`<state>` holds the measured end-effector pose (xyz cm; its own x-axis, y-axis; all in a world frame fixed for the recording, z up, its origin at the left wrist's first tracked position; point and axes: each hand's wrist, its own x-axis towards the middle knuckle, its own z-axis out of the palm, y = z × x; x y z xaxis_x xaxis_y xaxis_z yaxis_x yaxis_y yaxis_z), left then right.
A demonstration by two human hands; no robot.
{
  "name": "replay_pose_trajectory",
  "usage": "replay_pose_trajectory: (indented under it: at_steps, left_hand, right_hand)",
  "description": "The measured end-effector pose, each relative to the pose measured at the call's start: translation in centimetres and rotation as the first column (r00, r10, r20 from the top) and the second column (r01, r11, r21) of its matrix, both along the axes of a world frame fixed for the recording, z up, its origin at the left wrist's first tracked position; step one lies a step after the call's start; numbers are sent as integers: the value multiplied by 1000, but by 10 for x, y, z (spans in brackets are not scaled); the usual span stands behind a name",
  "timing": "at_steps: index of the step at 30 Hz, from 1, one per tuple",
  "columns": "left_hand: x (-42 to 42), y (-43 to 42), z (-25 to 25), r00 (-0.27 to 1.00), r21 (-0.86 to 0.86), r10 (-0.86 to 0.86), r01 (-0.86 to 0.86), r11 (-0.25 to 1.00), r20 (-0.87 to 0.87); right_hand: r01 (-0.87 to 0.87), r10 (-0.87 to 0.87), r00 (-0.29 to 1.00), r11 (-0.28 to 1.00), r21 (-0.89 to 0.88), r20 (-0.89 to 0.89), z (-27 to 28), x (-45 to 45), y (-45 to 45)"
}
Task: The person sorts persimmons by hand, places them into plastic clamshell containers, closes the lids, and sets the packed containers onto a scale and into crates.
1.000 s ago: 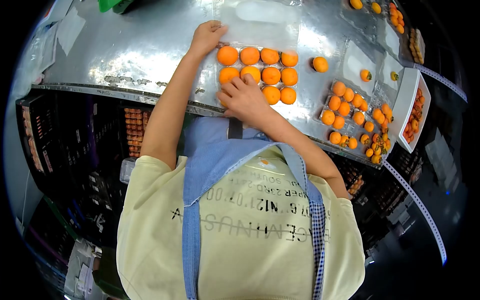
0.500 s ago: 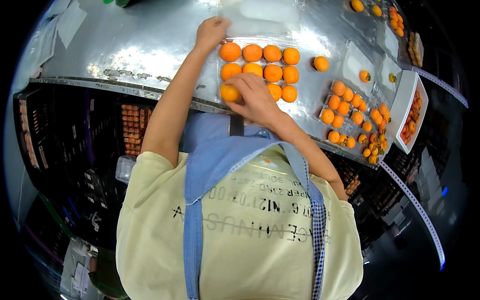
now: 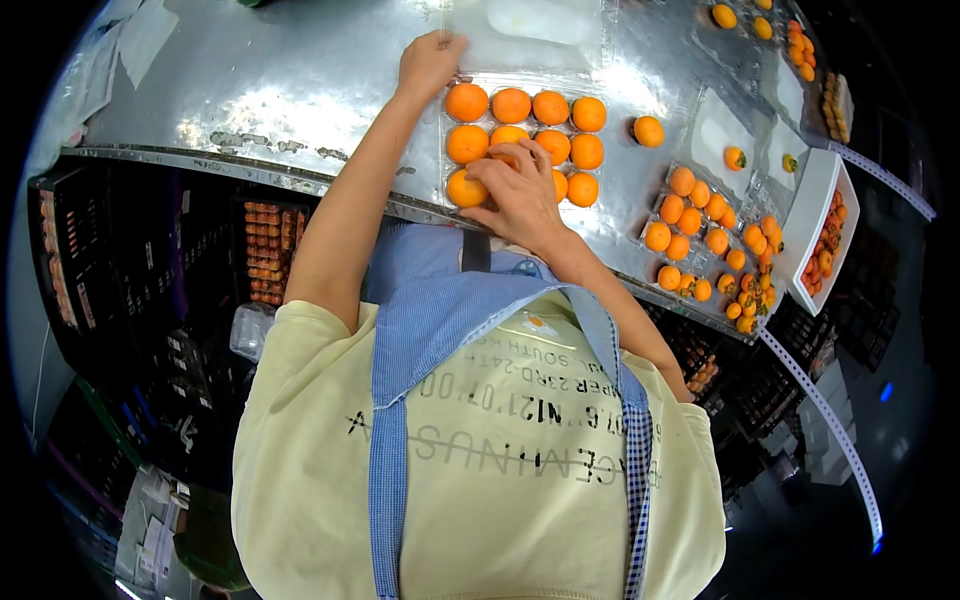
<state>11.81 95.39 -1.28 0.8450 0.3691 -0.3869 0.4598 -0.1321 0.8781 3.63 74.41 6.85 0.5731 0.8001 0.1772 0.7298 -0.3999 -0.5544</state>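
A clear plastic clamshell tray [image 3: 445, 150] holds orange persimmons [image 3: 550, 108] in rows on the metal table. Its see-through lid [image 3: 540, 62] lies folded back on the far side. My left hand [image 3: 432, 65] is closed at the tray's far left corner, its fingertips pinching the plastic near the hinge. Over the nearest row curves my right hand [image 3: 525, 195], with thumb and index finger against the near-left persimmon [image 3: 466, 188]. Its other fingers are bent over the neighbouring fruit, and the palm hides part of that row.
One loose persimmon [image 3: 648, 131] sits right of the tray. Further right are another partly filled tray [image 3: 650, 225], loose persimmons [image 3: 745, 305] at the table edge [image 3: 700, 312], and a white foam box [image 3: 808, 225] of fruit. Dark crates [image 3: 235, 250] stand below the table.
My right hand's fingers have spread and shifted slightly right, uncovering more of the near-left persimmon, which now sits in the tray's corner. My left hand stays at the far corner. The view has shifted slightly.
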Motion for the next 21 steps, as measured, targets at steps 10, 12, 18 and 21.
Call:
replay_pose_trajectory:
  at_steps: [10,12,18,21]
  left_hand:
    - [-7,-4,5,995,-167,57,-42,985,88]
    - [-11,-7,10,991,-175,80,-60,983,109]
    - [-37,-5,24,913,68,-161,146,987,376]
    - [-63,-7,44,862,257,-336,251,933,380]
  right_hand:
    - [631,-610,772,697,340,-181,-3,58,-44]
    - [704,-644,709,623,340,-289,-5,74,-57]
    - [829,-496,515,494,261,-699,4,107,-83]
    - [847,-414,435,489,207,-800,-6,101,-103]
